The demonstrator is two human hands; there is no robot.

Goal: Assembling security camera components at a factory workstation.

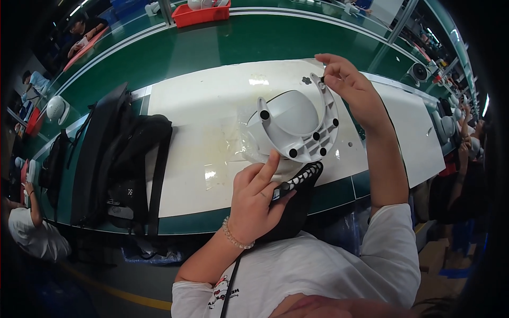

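White plastic housing [297, 114] on the pale board [191, 124] could tilt, jolting loose the black piece [322, 80] apparently pinched by the right hand [352, 90], since the left hand [253, 195], clutching a patterned strip [306, 175], barely steadies it.

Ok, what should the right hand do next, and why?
Probably press the small black piece onto the white frame's upper tip: the right hand seems to pinch it right there, and the opposite tip already bears a black dot. The left hand is at the lower edge.
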